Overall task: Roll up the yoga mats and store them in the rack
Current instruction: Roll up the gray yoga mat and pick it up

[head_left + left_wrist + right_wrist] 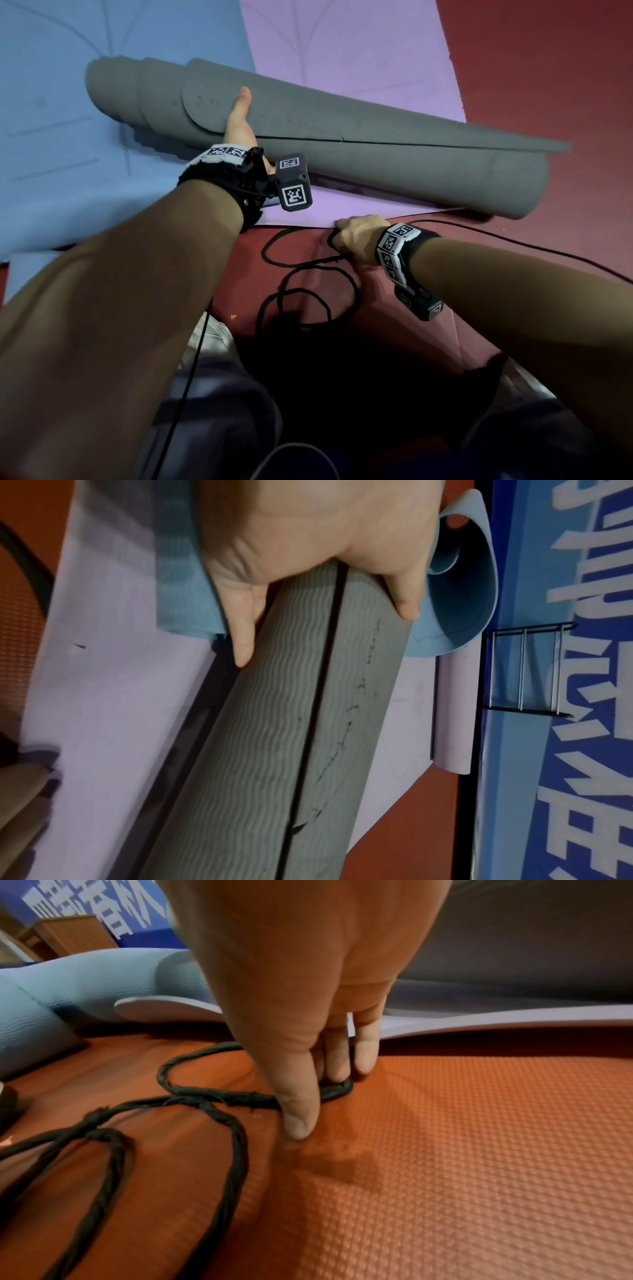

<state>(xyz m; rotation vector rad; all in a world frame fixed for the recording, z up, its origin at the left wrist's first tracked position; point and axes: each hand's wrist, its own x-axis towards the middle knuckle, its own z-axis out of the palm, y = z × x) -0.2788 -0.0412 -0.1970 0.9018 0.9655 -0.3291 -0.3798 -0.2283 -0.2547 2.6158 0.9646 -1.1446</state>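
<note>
A loosely rolled grey yoga mat (pixel 376 137) lies slantwise across a flat blue mat (pixel 68 171) and a flat purple mat (pixel 342 41). Its left end telescopes out in steps. My left hand (pixel 238 116) grips the roll near that end, thumb over the top and fingers (pixel 243 642) down the near side of the ribbed grey roll (pixel 274 750). My right hand (pixel 352 236) is down on the red floor at the purple mat's near edge (pixel 479 1020). Its thumb and fingers close round a loop of black cord (pixel 236 1150).
A wire rack (pixel 524 669) stands against a blue wall with white lettering, beyond the mats' curled far ends (pixel 472 601). The black cord (pixel 308 294) coils on the red floor mat (pixel 548 68) in front of my knees. A wooden cabinet (pixel 72 934) stands far left.
</note>
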